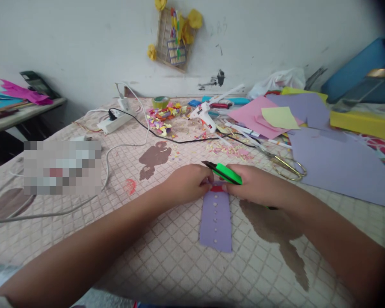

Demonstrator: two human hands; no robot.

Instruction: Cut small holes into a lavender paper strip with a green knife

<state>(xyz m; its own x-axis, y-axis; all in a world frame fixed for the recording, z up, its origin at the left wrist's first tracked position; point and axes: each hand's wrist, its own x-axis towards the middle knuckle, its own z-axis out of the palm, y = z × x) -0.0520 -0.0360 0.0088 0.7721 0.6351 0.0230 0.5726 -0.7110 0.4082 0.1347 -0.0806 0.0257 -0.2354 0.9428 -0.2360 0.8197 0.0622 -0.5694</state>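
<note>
A purple paper strip (215,222) lies on the patterned cloth, with a row of small pale dots or holes down its middle. Across its far end sits a small red piece (217,188), its material unclear. My left hand (191,183) is closed, thumb and fingertips pressing the red piece's left end onto the paper. From the other side, the thumb of my right hand (255,182) touches the red piece's right end. That same hand grips a green craft knife (227,173), its dark tip pointing left over my left fingers. The undersides of both hands are hidden.
Gold-handled scissors (288,167) and large purple sheets (343,162) lie right. Beyond my hands are a white glue gun (203,116), paper scraps (165,115) and a black cord (179,141). A power strip (115,122) stands back left, with a white cable (108,164) nearby.
</note>
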